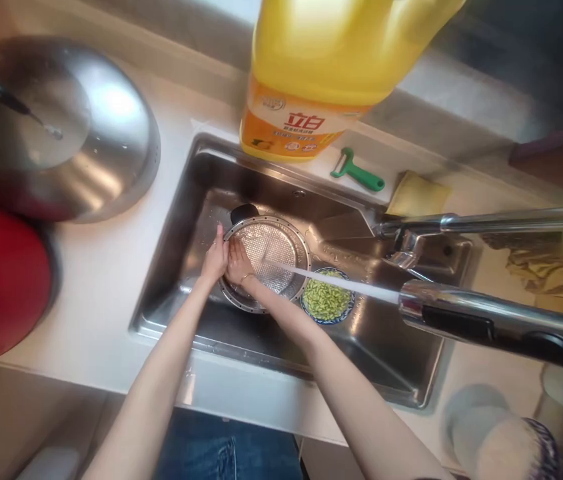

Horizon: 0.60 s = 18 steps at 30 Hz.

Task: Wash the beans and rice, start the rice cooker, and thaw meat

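A round metal colander with a row of small holes around its rim is in the steel sink. My left hand grips its left rim, thumb up, the other fingers mostly hidden. Inside the colander, my right hand lies flat against the left part, fingers stretched out and close to my left hand. A stream of water runs from the faucet head into the colander. Just to its right, a blue-and-white patterned bowl holds chopped green pieces.
The sink is set in a white counter. Behind it stand a large yellow detergent bottle, a green peeler and a yellow sponge. A domed metal lid and a red container are at left.
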Available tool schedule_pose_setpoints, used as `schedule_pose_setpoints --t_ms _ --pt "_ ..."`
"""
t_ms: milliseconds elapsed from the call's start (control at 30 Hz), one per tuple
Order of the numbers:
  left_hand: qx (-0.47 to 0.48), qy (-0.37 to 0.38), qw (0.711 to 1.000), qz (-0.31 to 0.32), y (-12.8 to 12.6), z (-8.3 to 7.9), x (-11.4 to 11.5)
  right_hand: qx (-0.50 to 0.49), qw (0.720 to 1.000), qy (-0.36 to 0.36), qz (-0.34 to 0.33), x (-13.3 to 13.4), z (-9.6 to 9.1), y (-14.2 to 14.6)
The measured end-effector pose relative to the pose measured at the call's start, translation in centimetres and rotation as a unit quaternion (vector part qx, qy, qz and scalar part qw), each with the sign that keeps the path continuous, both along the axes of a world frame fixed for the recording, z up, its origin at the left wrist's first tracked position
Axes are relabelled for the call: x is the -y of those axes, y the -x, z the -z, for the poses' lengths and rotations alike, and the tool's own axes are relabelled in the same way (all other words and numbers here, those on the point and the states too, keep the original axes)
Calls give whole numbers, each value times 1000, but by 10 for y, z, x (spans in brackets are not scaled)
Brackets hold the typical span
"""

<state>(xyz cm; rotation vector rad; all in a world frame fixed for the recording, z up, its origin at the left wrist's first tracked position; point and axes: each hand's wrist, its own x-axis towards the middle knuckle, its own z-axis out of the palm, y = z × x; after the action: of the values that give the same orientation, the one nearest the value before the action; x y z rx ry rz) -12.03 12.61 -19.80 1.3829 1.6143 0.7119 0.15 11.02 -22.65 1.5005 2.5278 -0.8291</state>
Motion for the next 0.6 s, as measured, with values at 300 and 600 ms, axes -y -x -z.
schedule_pose_setpoints --t_ms 300,600 --pt "2 -19 1000 -16 -3 2 3 0 999 34 42 -53 -38 -85" --pt "-3 -7 997 -77 -14 -15 6 77 886 254 381 57 -43 -3"
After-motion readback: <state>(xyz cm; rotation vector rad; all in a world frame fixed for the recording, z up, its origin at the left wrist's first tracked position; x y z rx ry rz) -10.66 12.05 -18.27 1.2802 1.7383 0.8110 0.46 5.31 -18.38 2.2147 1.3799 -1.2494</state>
